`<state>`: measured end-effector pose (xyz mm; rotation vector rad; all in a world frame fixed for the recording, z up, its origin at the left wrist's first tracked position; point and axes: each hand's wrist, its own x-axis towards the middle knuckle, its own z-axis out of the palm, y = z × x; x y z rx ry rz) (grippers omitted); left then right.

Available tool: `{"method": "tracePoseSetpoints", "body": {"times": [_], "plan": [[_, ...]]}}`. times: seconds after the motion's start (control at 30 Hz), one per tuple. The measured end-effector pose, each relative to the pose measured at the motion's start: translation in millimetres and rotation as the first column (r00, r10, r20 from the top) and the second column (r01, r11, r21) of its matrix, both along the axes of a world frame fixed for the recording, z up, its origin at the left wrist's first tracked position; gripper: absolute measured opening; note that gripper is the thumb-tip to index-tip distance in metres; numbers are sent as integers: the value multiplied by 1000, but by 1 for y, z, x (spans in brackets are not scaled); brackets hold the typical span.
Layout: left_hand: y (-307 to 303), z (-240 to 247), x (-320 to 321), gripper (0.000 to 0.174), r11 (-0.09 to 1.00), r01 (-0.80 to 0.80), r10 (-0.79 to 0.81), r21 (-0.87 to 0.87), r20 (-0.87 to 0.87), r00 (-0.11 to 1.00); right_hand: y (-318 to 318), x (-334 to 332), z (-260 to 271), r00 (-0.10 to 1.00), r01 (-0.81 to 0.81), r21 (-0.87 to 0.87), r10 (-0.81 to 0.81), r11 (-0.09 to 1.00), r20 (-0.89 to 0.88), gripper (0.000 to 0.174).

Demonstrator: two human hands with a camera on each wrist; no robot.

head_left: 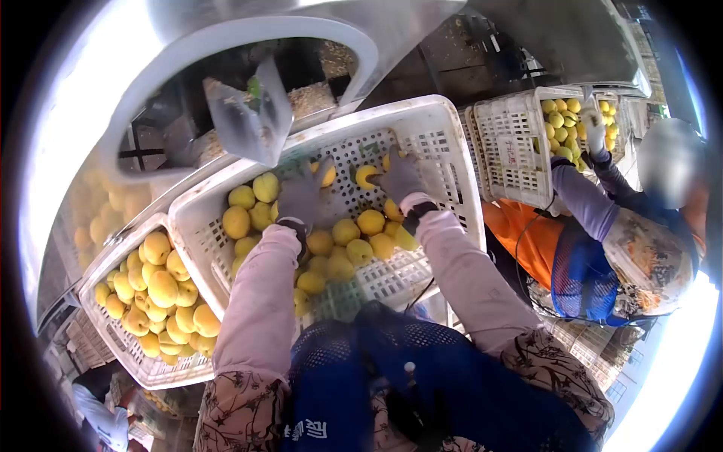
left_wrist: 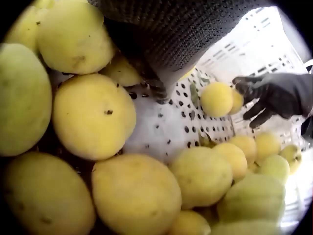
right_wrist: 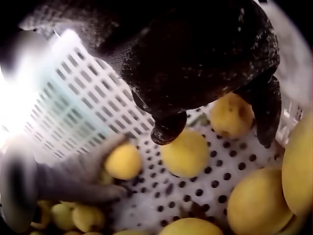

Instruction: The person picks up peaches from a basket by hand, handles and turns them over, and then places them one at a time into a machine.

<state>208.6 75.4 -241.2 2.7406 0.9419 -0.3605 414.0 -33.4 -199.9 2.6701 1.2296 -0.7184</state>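
Note:
Two grey-gloved hands reach into a large white perforated crate in the head view. My left hand is at the crate's middle, its fingers around a yellow fruit; the right wrist view shows that fruit between thumb and fingers of the left hand. To its right, my right hand has its thumb against a yellow fruit and its fingers curled over another fruit. Yellow and greenish fruits lie along the near side and left end.
A smaller crate full of yellow fruit stands at lower left. Behind the large crate is a metal machine rim with a clear angled piece. At right, another person reaches into a fruit crate.

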Motion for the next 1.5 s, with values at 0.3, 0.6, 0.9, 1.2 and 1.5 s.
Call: {"method": "tracePoseSetpoints", "body": {"times": [0.3,0.6,0.9,1.2,1.5], "plan": [[7,45,-5,68,452,-203,679,-868,188,710,8,18,54,149,654,-83,-236,752,-960,48],[-8,200,-58,58,-107,302,981,-947,-52,187,-4,-43,211,-238,558,-68,81,827,-968,68],[6,284,-120,59,1,404,978,-915,85,190,20,-111,269,338,252,505,414,826,-846,65],[-11,269,-191,68,58,324,991,-944,94,96,111,-140,195,992,7,934,115,358,-51,82],[-1,245,-201,65,875,215,305,-434,839,451,147,-120,221,740,417,820,378,392,-557,88]]}}
